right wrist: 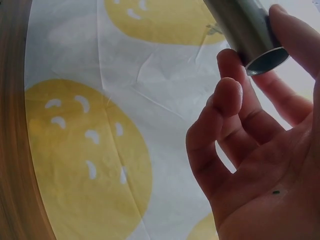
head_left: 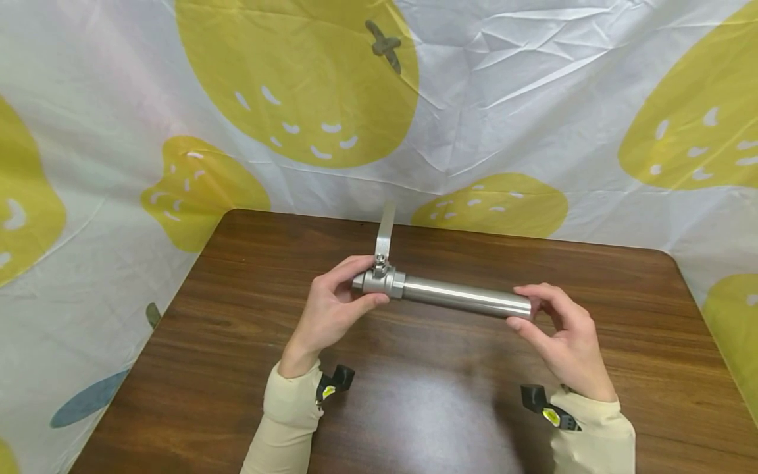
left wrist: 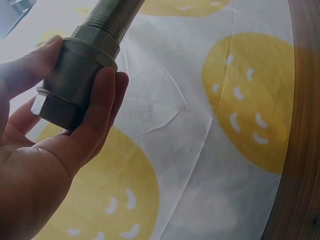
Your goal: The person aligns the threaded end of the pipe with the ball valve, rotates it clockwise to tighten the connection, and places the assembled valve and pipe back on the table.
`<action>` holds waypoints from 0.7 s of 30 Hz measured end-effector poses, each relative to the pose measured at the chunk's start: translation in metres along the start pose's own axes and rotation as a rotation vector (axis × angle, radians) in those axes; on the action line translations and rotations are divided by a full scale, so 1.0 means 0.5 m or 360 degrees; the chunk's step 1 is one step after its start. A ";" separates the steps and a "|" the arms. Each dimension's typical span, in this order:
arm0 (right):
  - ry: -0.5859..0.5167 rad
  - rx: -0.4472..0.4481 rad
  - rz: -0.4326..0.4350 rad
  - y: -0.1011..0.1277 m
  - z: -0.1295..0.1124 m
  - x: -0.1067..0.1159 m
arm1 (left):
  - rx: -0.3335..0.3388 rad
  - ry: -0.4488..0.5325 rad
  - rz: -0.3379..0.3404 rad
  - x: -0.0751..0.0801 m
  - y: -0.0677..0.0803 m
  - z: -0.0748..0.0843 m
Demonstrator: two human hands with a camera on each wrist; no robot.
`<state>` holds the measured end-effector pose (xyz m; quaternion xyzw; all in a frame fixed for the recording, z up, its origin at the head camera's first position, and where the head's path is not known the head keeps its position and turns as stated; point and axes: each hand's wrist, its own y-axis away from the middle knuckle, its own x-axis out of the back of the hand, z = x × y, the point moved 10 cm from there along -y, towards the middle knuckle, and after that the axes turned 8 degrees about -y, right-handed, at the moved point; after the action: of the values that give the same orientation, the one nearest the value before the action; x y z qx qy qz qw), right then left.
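A steel ball valve (head_left: pixel 379 282) with a flat lever handle (head_left: pixel 385 230) is joined to a straight metal pipe (head_left: pixel 464 296). My left hand (head_left: pixel 328 309) grips the valve body, thumb on the near side and fingers behind. In the left wrist view, threads (left wrist: pixel 104 25) show where the pipe meets the valve's hex end. My right hand (head_left: pixel 568 336) pinches the pipe's far right end between thumb and fingers. The right wrist view shows the pipe's open hollow end (right wrist: pixel 267 61) between those fingertips. Both pieces are held up above the table, the lever pointing away from me.
A brown wooden table (head_left: pixel 237 316) with rounded back corners lies below. Behind and beside it hangs a white cloth (head_left: pixel 450 131) printed with yellow fruit shapes. Each sleeve cuff carries a black wrist camera, the left one (head_left: pixel 334 383) and the right one (head_left: pixel 547 408).
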<state>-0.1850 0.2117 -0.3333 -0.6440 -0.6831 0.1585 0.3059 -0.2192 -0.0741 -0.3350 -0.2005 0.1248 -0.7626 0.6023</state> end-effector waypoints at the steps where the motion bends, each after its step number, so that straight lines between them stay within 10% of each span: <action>1: -0.0001 -0.0002 0.0003 0.000 0.001 0.001 | 0.0003 0.0000 0.0000 0.000 0.000 -0.001; 21: 0.0030 -0.0089 0.0003 0.000 0.000 -0.003 | 0.0024 -0.0004 0.0002 -0.002 0.001 -0.004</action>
<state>-0.1852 0.2103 -0.3337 -0.6542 -0.6838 0.1336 0.2942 -0.2195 -0.0732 -0.3370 -0.1969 0.1184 -0.7628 0.6044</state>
